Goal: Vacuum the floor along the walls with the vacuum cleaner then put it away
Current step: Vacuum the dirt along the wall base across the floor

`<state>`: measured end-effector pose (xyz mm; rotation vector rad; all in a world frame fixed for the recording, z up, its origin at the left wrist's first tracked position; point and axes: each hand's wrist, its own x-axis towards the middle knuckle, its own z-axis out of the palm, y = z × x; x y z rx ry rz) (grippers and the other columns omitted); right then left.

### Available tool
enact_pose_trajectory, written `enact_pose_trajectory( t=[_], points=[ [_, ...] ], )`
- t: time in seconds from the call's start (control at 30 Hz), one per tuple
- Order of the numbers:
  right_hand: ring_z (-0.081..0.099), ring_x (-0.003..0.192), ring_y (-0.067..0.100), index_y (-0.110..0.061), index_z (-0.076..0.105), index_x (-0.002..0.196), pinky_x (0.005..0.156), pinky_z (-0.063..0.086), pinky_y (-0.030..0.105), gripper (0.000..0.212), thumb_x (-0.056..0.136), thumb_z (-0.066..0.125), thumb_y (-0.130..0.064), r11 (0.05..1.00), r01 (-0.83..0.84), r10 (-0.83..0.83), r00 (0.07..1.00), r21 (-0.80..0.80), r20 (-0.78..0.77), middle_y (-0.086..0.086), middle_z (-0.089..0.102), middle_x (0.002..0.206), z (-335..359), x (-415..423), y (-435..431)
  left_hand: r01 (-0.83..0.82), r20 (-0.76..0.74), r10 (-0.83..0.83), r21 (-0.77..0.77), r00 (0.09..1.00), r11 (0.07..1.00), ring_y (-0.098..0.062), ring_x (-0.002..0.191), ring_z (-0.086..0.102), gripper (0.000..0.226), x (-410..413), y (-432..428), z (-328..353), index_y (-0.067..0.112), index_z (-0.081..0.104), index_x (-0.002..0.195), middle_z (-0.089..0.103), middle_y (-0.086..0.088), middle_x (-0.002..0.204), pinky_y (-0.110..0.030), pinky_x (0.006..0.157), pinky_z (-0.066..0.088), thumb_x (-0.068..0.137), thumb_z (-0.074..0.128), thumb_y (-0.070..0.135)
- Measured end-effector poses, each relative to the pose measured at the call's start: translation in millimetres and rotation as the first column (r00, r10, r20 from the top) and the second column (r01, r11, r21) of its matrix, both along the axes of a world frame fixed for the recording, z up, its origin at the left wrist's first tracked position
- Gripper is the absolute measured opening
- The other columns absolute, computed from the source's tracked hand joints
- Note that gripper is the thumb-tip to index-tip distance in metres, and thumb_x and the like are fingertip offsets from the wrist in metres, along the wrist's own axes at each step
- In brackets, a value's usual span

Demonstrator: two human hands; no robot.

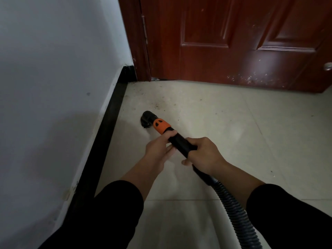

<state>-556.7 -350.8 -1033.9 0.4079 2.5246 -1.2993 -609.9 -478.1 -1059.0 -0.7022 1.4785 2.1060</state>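
Vacuuming along the walls, judged mid-course: dirt specks [158,105] lying on the floor [233,141] beyond the nozzle [146,119], toward the far corner. Putting away not yet begun; body of the cleaner out of view.

Left: white wall [53,69], running from near to far. Far: reddish-brown door [233,42], apparently closed, scuffed pale along its bottom edge. Between them, the pale tiled floor with faint grout lines. Black skirting [107,126] along the foot of the wall, ending at the door frame. Ribbed hose [237,221] trailing off the near edge, right of centre. Black wand [179,143] angled toward the far left, held two-handed: right grip [203,155] wrapped around it nearer the hose, left grip [158,150] curled on it just behind the orange collar [161,125]. Nozzle low at the floor, near the skirting but apart from it.
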Motion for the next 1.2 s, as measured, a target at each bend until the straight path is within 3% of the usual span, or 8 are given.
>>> enact_pose_trajectory(
  t=[0.33,0.43,0.53,0.73,0.9,1.2],
  points=[
    [0.056,0.066,0.017,-0.022,0.070,0.092,0.059,0.042,0.024,0.032,0.068,0.075,0.000,1.000,0.012,-0.013,0.999,0.018,0.039,0.001,0.061,0.066,12,17,31,0.014,0.034,-0.015,0.031,0.999,0.999,-0.011,0.063,0.072,0.023,12,32,-1,0.008,0.067,0.092,0.071,-0.006,0.091,-0.023,0.071,0.059,0.077,0.081,0.019],
    [0.058,0.069,0.019,-0.020,0.071,0.097,0.060,0.043,0.024,0.036,0.068,0.076,0.000,0.999,0.014,-0.015,0.999,0.031,0.046,0.004,0.064,0.072,16,23,39,0.020,0.042,-0.021,0.033,0.999,0.999,-0.011,0.064,0.072,0.024,16,42,-1,0.008,0.067,0.090,0.072,-0.006,0.089,-0.026,0.077,0.059,0.075,0.082,0.019],
    [0.059,0.069,0.018,-0.021,0.071,0.101,0.059,0.042,0.024,0.038,0.068,0.076,-0.001,0.999,0.022,-0.024,0.998,0.042,0.052,0.004,0.065,0.073,19,30,50,0.045,0.054,-0.048,0.055,0.997,0.997,-0.012,0.063,0.073,0.025,20,52,1,0.007,0.067,0.091,0.074,-0.006,0.086,-0.024,0.072,0.060,0.075,0.083,0.018],
    [0.058,0.068,0.015,-0.023,0.070,0.098,0.056,0.039,0.022,0.037,0.068,0.076,-0.002,0.995,0.059,-0.062,0.997,0.076,0.049,-0.001,0.063,0.069,22,40,66,0.090,0.079,-0.096,0.074,0.992,0.993,-0.012,0.061,0.072,0.023,28,71,7,0.007,0.066,0.089,0.073,0.000,0.064,-0.024,0.073,0.059,0.076,0.081,0.018],
    [0.057,0.065,0.012,-0.024,0.070,0.099,0.055,0.038,0.022,0.038,0.069,0.075,-0.001,0.993,0.086,-0.090,0.995,0.083,0.048,-0.001,0.063,0.068,22,45,76,0.100,0.086,-0.107,0.077,0.991,0.992,-0.013,0.062,0.073,0.024,30,83,8,0.006,0.067,0.090,0.074,-0.005,0.071,-0.022,0.066,0.059,0.076,0.082,0.019],
    [0.062,0.072,0.021,-0.020,0.070,0.099,0.062,0.045,0.025,0.036,0.069,0.074,-0.002,0.990,0.117,-0.119,0.992,0.084,0.027,0.005,0.066,0.073,18,42,89,0.115,0.070,-0.122,0.099,0.990,0.988,-0.013,0.060,0.072,0.023,24,99,4,0.005,0.065,0.091,0.073,-0.003,0.063,-0.021,0.064,0.059,0.078,0.080,0.016]
  ],
)
